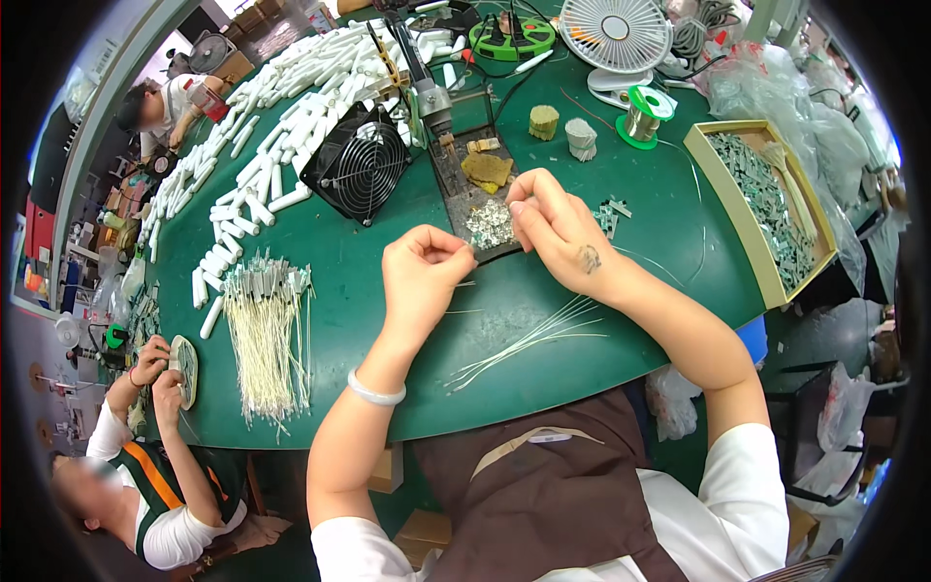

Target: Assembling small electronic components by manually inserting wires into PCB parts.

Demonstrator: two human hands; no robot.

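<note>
My left hand (422, 276) is closed in a pinch over the green table, near the front of the soldering stand (451, 184). Thin wire ends show beside its palm, but what the fingertips hold is too small to tell. To the right, my right hand (558, 228) is also pinched, beside a pile of small silvery parts (490, 225); its fingertips hide whatever they hold. Several loose pale wires (529, 339) lie on the table below my hands. Small green circuit boards (611, 213) lie just beyond my right wrist.
A bundle of wired boards (267, 339) lies at left. White tubes (281, 126) are heaped behind a black fan (359, 165). A box of boards (766, 204), solder spool (645, 116) and white fan (616, 39) stand at right. A co-worker (160, 466) sits at lower left.
</note>
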